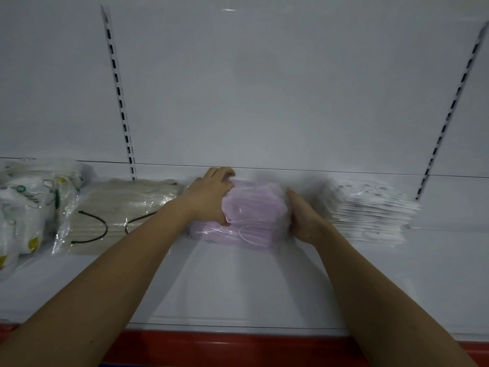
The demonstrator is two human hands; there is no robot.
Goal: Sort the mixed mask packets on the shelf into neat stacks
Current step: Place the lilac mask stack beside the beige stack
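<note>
Both hands frame the pink mask packets (247,218) on the shelf (238,282): the left hand (209,197) lies on their top left corner, fingers curled over the far edge, and the right hand (304,218) presses flat against their right side. They look light, soft and slippery in film, so squeezing from both sides seems safest.
</note>
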